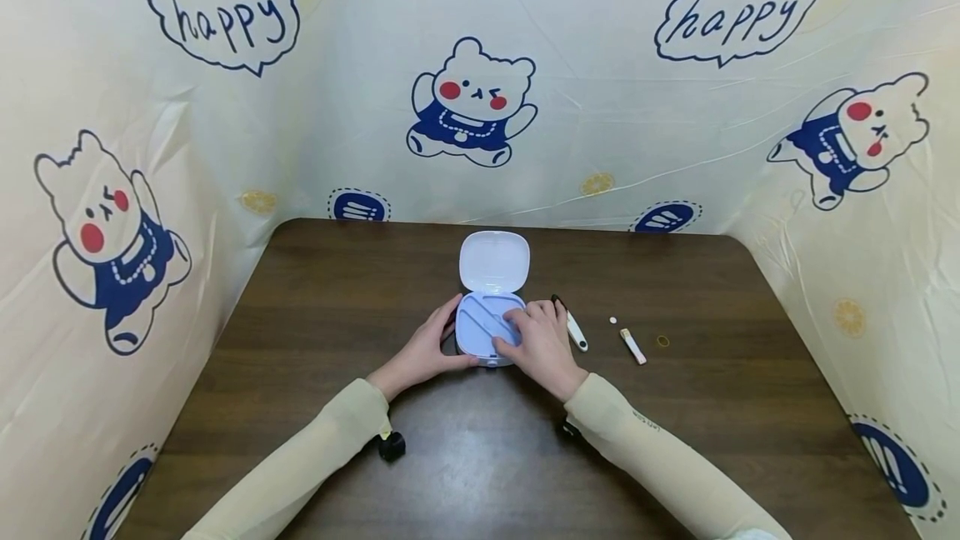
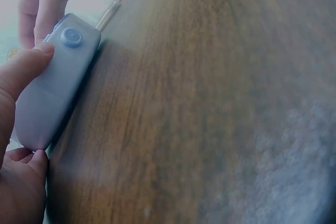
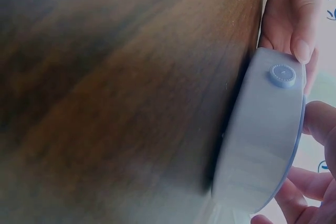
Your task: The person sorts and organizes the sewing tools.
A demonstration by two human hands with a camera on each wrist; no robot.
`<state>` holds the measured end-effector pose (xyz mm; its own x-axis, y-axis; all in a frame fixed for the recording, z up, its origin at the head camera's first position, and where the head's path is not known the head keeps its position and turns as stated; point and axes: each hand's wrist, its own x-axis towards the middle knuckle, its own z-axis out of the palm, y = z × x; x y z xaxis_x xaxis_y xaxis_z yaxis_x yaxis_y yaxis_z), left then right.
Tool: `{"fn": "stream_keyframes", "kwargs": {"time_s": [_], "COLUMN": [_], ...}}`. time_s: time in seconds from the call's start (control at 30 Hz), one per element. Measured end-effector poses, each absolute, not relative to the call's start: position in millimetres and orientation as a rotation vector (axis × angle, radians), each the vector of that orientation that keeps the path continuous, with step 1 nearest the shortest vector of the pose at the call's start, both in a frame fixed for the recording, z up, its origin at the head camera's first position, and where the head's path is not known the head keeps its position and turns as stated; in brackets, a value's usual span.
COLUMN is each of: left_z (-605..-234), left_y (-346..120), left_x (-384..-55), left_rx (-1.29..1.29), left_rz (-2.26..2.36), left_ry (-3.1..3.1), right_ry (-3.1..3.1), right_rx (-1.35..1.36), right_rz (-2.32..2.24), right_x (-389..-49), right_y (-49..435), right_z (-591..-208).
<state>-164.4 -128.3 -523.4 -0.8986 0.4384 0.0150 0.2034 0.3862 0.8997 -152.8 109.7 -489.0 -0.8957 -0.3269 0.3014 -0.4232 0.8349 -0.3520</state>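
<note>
The left grip (image 1: 426,349) holds the blue hinged case (image 1: 472,337) between thumb and fingers; the right grip (image 1: 543,345) bends over its right half, whether pinching anything I cannot tell. The open lid (image 1: 494,261) is beyond both grips. Right of the right grip, on the tabletop (image 1: 720,432), lie a slim white-and-black tool (image 1: 576,333), white disc (image 1: 612,320), short white stick (image 1: 633,347) and yellow ring (image 1: 657,341).

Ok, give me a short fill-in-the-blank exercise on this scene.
1. The light-blue rounded-square plastic case has its pale plastic lid standing ____, not closed.
2. The person's ____ hand holds the case's left side.
3. In the head view, the thin yellow ring lies to the ____ of the case.

Missing words: open; left; right.
</note>
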Motion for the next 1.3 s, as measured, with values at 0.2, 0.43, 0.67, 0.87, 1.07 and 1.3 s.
{"fn": "stream_keyframes", "kwargs": {"time_s": [0.2,0.43,0.67,0.87,1.07,1.3], "left_z": [-521.1,-521.4,-521.4,-522.5,-523.3,-523.1], "left_y": [-128.6,-128.7,-128.8,-128.9,-128.5,-127.9], "left_x": [-164.0,-164.6,-164.7,-165.4,-164.5,-164.9], "left_rx": [0.561,0.556,0.568,0.575,0.567,0.558], "left_rz": [1.500,1.505,1.512,1.510,1.510,1.505], "left_ry": [2.423,2.423,2.427,2.435,2.434,2.435], "right_ry": [-2.796,-2.804,-2.806,-2.825,-2.792,-2.703], "right_rx": [0.577,0.582,0.601,0.603,0.612,0.616], "right_rz": [0.607,0.589,0.524,0.526,0.620,0.718], "right_x": [-153.0,-153.2,-153.8,-153.8,-153.9,-152.9], "right_y": [109.3,109.0,110.1,112.2,117.1,131.3], "right_z": [-489.2,-489.1,-489.1,-488.0,-485.1,-481.8]}}
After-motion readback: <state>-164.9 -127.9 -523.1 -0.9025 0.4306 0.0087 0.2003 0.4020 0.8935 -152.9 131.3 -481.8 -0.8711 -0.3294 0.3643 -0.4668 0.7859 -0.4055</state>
